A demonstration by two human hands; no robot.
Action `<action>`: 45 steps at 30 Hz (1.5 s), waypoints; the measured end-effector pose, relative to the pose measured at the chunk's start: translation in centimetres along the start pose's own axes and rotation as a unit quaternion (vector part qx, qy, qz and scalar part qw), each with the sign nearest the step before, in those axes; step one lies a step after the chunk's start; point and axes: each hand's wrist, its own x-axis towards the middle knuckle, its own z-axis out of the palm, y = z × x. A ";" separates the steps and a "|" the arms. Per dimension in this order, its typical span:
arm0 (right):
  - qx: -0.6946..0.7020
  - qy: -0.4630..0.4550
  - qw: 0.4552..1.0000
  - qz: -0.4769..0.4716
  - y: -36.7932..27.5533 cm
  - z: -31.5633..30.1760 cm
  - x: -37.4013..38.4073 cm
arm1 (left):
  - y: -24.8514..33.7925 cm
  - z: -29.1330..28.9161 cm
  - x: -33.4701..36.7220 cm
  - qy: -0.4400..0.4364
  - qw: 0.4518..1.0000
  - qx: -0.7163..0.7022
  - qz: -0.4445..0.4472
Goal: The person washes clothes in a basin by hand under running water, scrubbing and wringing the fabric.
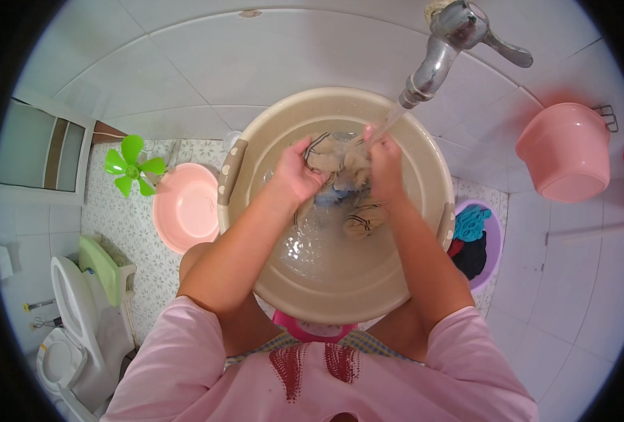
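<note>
Beige cloth point(345, 169) with dark stripes sits bunched in the middle of the tan basin point(269, 295), half in shallow water and half lifted between both hands. Nearest of all, the person's knees flank the basin and a pink stool edge point(305, 329) shows under it, so the basin stands low on the floor within easy reach of bent arms. The left hand point(296, 174) grips the left side of the cloth, its fingers point(305, 149) clenched over a fold; the right hand point(384, 167) closes on the right side, fingers curled into the fabric — the two fists are touching through the cloth, the sort of hold that lets one part rub against another. A striped lump of the same cloth point(362, 219) trails in the water just nearer than the hands.

The hands hold the bundle toward the far right of the basin, right under the stream from the metal tap point(444, 49), which juts from the tiled wall above — so running water lands on the cloth itself.

To the left lie a smaller pink basin point(185, 207) and a green fan blade point(134, 167) on the patterned floor, with a toilet point(72, 330) at the near left. To the right, a purple tub point(491, 246) holds blue and dark clothes, kept apart from the wash; a pink bucket point(565, 151) hangs on the far right wall.
</note>
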 end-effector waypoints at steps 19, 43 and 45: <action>-0.677 0.079 0.676 -0.278 4.4 1.7 -1.2 | -1.1 -3.6 4.1 -0.384 0.896 0.067 -0.211; 0.077 -0.062 0.995 0.026 -1.1 1.1 -0.7 | -1.2 -0.9 2.5 0.044 0.997 -0.055 -0.037; -0.228 -0.036 0.969 -0.085 0.1 3.3 -2.6 | -1.3 -2.8 3.6 -0.014 0.997 -0.065 -0.034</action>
